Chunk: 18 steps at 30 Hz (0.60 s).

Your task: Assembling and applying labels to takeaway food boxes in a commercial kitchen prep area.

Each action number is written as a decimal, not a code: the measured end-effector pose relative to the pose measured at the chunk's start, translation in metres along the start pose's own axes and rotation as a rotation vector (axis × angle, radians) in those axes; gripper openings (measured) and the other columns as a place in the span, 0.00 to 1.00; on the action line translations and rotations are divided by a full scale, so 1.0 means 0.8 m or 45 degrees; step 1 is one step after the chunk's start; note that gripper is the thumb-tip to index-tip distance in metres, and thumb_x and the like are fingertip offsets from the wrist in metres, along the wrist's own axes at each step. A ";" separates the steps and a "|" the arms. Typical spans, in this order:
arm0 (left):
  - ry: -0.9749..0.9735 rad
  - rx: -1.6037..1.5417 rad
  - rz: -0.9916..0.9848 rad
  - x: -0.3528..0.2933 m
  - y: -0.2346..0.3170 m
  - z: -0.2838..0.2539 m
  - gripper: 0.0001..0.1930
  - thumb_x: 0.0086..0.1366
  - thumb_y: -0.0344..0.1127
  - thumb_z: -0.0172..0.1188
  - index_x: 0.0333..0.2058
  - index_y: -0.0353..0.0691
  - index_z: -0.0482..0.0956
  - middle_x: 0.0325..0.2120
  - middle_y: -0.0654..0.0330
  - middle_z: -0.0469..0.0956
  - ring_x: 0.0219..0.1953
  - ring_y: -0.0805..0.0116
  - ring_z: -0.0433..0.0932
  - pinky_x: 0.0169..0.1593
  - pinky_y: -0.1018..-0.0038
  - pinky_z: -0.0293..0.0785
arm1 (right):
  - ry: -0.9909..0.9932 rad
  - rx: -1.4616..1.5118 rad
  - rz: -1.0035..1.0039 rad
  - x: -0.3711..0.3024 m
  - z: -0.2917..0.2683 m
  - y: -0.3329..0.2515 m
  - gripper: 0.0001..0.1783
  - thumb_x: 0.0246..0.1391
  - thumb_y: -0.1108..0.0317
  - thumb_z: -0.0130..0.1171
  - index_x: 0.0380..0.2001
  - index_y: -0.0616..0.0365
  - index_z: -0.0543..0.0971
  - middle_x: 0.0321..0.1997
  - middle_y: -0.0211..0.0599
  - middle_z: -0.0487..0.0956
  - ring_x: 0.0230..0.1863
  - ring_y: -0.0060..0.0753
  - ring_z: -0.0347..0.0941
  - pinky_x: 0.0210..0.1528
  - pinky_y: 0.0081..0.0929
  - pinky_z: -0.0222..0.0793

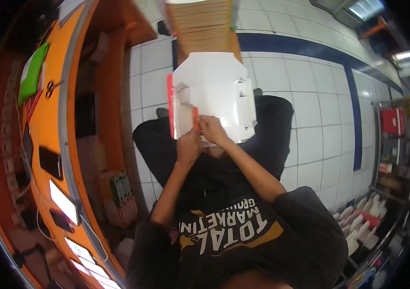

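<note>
**Folding a flat carton over the lap**

Both hands pinch the near edge of one white carton blank (214,94): left hand (188,144) and right hand (213,129) touching each other, fingers closed on a flap by the red side. To fold well, I judge, press along the crease (not across it). Count: one blank in hand, one stack (202,21) far beyond it, one orange counter (51,120) left.
</note>
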<state>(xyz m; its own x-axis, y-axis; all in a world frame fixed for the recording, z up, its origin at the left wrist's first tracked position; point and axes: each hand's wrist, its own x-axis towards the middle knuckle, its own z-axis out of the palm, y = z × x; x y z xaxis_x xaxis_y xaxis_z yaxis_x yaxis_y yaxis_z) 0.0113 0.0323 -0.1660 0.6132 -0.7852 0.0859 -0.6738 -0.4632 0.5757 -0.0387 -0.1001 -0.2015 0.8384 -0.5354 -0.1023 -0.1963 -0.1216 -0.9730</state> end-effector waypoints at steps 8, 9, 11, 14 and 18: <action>0.074 -0.494 -0.374 0.033 -0.040 -0.037 0.14 0.71 0.34 0.50 0.31 0.29 0.78 0.22 0.51 0.80 0.24 0.63 0.78 0.31 0.64 0.75 | -0.298 0.149 0.110 -0.013 -0.012 0.003 0.11 0.57 0.64 0.52 0.30 0.59 0.81 0.22 0.40 0.80 0.22 0.32 0.77 0.27 0.36 0.72; 0.225 -0.674 -0.454 0.054 -0.046 -0.035 0.15 0.72 0.35 0.51 0.29 0.28 0.76 0.20 0.56 0.78 0.22 0.65 0.75 0.29 0.66 0.73 | -0.386 0.064 0.258 -0.011 -0.008 -0.001 0.16 0.62 0.58 0.54 0.28 0.58 0.80 0.23 0.35 0.80 0.25 0.26 0.74 0.29 0.33 0.71; 0.221 -0.613 -0.364 0.088 -0.060 -0.042 0.15 0.71 0.34 0.52 0.28 0.27 0.75 0.17 0.54 0.74 0.20 0.64 0.73 0.27 0.64 0.70 | -0.343 0.143 0.222 -0.024 0.000 -0.003 0.14 0.62 0.62 0.54 0.31 0.62 0.81 0.25 0.47 0.80 0.25 0.36 0.76 0.31 0.39 0.71; 0.180 -0.237 -0.007 0.123 -0.060 -0.042 0.16 0.69 0.33 0.53 0.25 0.26 0.74 0.16 0.43 0.73 0.18 0.53 0.73 0.25 0.56 0.67 | -0.149 -0.119 -0.182 -0.027 0.010 0.001 0.14 0.63 0.64 0.53 0.32 0.65 0.80 0.28 0.57 0.79 0.30 0.53 0.77 0.35 0.43 0.71; 0.161 0.001 0.058 0.109 -0.036 -0.038 0.14 0.63 0.30 0.53 0.22 0.24 0.76 0.19 0.37 0.75 0.26 0.37 0.78 0.30 0.51 0.71 | -0.067 -0.144 -0.173 -0.015 0.015 0.010 0.12 0.57 0.66 0.54 0.27 0.65 0.80 0.27 0.57 0.79 0.31 0.57 0.78 0.35 0.45 0.71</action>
<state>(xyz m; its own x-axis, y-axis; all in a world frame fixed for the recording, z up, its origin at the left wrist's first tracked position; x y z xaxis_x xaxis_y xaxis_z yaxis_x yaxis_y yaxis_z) 0.0969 -0.0106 -0.1506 0.6289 -0.7474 0.2140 -0.7025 -0.4284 0.5684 -0.0446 -0.0843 -0.2104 0.8858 -0.4639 0.0150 -0.1328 -0.2843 -0.9495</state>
